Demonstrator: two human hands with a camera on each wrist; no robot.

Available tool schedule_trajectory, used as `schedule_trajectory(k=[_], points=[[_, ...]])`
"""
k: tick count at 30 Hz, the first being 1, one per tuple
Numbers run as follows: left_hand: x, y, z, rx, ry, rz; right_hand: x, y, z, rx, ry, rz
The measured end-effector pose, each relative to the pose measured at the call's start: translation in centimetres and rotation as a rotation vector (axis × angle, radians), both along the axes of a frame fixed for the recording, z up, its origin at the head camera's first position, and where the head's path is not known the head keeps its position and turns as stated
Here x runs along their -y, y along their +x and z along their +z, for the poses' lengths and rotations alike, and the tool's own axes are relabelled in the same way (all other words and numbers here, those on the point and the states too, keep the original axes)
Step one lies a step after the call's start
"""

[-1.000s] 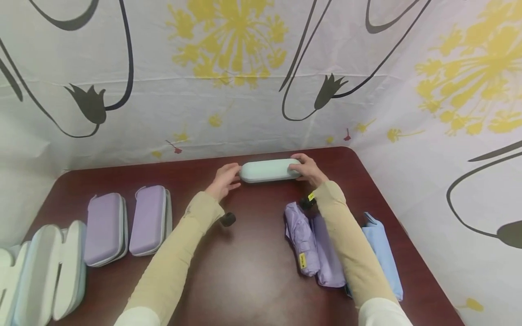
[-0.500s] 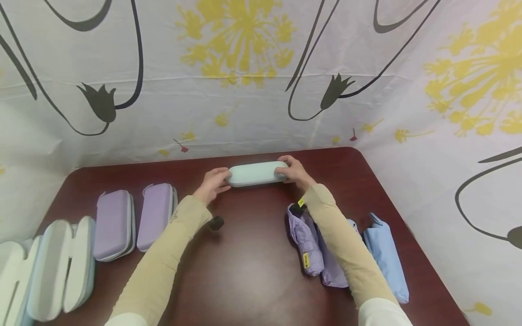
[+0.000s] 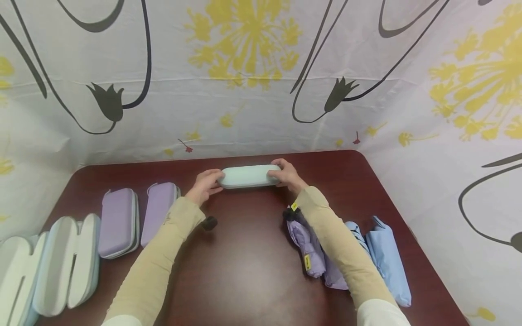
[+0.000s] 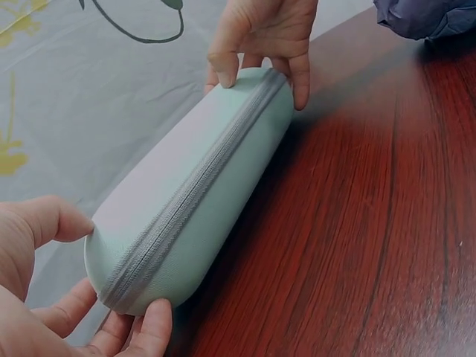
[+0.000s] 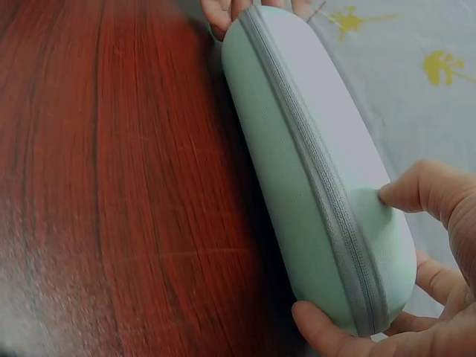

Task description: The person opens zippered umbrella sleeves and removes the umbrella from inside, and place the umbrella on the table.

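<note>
A mint-green zippered hard case [image 3: 246, 176], long with rounded ends, lies near the far edge of the dark red wood table [image 3: 244, 253]. My left hand [image 3: 205, 185] holds its left end, thumb on the upper side and fingers curled beneath. At the opposite end my right hand [image 3: 287, 175] grips it the same way. The grey zipper [image 4: 195, 182] runs closed along the side facing me in the left wrist view. In the right wrist view the case [image 5: 297, 171] sits close above or on the table; any gap is in shadow.
Two purple zippered cases [image 3: 118, 222] and open, white-lined cases [image 3: 53, 267] stand at the left. On the right lie a folded purple umbrella [image 3: 306, 251], a purple sleeve [image 3: 336, 274], a light-blue pouch [image 3: 389, 260] and a partly hidden blue item [image 3: 358, 233]. A patterned curtain [image 3: 244, 117] hangs behind.
Both hands have carried or slid the mint case leftward along the far edge. The left hand has closed in on its left end. The head view has shifted slightly.
</note>
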State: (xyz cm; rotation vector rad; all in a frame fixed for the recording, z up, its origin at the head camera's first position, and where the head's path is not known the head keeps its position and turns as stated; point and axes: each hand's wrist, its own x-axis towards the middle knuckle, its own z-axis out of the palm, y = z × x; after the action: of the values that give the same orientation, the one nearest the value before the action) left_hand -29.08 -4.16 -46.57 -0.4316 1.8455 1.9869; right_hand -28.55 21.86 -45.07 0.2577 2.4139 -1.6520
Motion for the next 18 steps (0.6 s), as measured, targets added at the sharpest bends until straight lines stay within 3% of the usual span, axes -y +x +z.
schedule_trajectory(k=[18], points=[[2.2,1.6,0.1,-0.023,-0.075,-0.081,1.6,2.1,0.1,0.032,0.090,0.062]])
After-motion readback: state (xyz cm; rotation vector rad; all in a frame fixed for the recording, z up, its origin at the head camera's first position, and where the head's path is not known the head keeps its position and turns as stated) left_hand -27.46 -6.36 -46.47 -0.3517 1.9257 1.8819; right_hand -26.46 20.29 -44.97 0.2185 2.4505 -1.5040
